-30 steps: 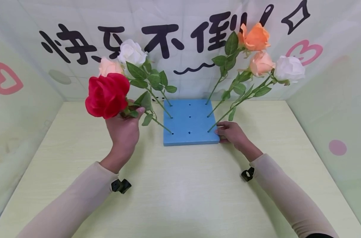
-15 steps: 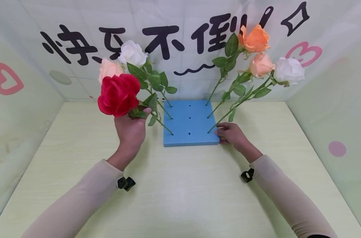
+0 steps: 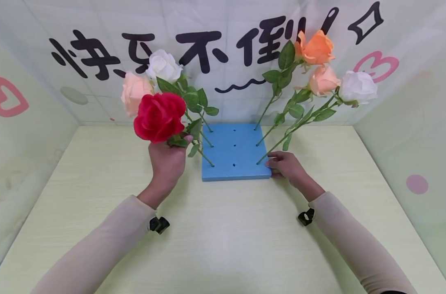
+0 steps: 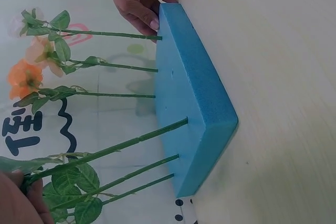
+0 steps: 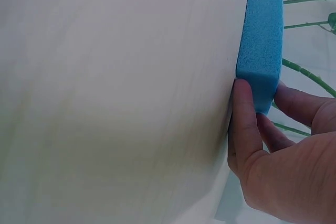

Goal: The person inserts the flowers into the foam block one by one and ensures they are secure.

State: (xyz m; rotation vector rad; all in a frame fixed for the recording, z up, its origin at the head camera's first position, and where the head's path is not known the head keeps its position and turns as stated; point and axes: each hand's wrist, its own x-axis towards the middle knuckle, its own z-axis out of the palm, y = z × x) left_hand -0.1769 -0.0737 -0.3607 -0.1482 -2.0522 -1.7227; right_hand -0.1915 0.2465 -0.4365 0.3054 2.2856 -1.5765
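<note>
My left hand (image 3: 168, 163) grips the stem of a red rose (image 3: 159, 117) just under its bloom. That stem (image 4: 115, 148) stands slanted in the front left hole of a blue foam block (image 3: 234, 155), seen in the left wrist view. On the block's right side my right hand (image 3: 287, 165) holds the edge near the front corner, thumb on the top face and fingers against the side (image 5: 257, 90). Behind the red rose, a pale pink rose (image 3: 134, 92) and a white rose (image 3: 165, 65) lean left from the block's left holes.
From the right holes lean an orange rose (image 3: 316, 48), a peach rose (image 3: 324, 79) and a white rose (image 3: 357, 86). The block's middle column shows bare holes. A printed cloth backdrop (image 3: 223, 106) rises behind the pale wooden table (image 3: 226, 232), with side panels left and right.
My left hand has moved to the right with the red rose, bringing the bloom closer to the block and its stem more upright. The right hand and the block have stayed put.
</note>
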